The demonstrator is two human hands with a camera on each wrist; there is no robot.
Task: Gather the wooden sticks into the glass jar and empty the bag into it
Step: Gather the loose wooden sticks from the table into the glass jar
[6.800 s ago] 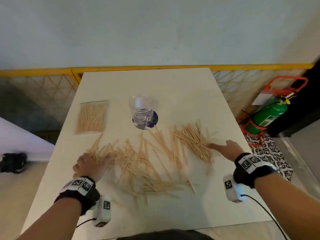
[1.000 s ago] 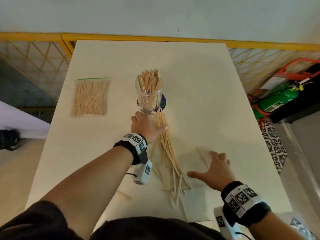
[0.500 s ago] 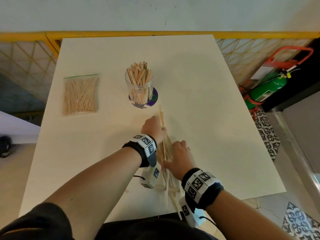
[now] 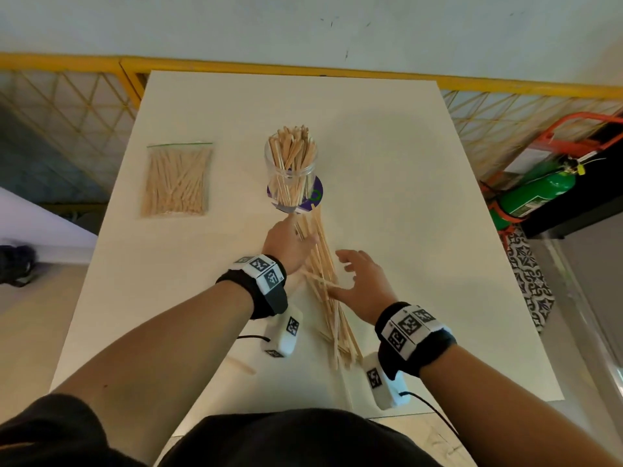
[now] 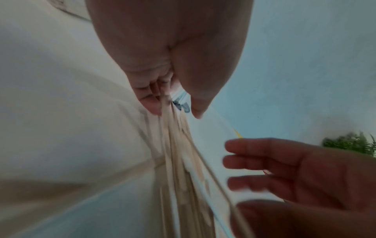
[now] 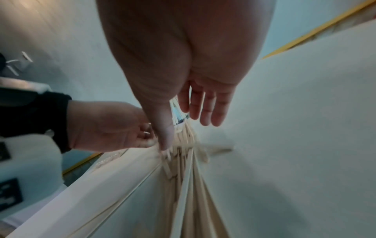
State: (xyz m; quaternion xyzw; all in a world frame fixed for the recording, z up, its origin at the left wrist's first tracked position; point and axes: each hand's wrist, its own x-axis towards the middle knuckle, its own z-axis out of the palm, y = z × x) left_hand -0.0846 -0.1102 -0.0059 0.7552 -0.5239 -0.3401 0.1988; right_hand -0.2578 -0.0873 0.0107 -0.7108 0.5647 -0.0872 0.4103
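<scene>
A tall clear glass jar [image 4: 290,170], already crowded with upright sticks, stood on a purple disc [image 4: 317,193] toward the far middle of the white table [image 4: 387,197]. Left of it, near the table's left edge, lay the clear zip bag of wooden sticks [image 4: 177,180], flat and unopened by the look of its green seal.

A long bundle of pale wooden sticks [image 4: 325,284] ran from just before the jar back toward the near edge, with one stray stick [image 4: 241,364] apart on the near left. The left hand [image 4: 286,244] curled its fingers round the bundle's far end, pinching it against the thumb. The right hand [image 4: 362,284] hovered with fingers spread and straight beside the bundle's middle, its thumb at the sticks, holding nothing.

The risk, as I judged it, lay in the one-ended grip: lifted that way, the loose near ends could fan out and slide free. The jar also looked nearly full, so a hasty push might tip it or jam sticks at the rim.
</scene>
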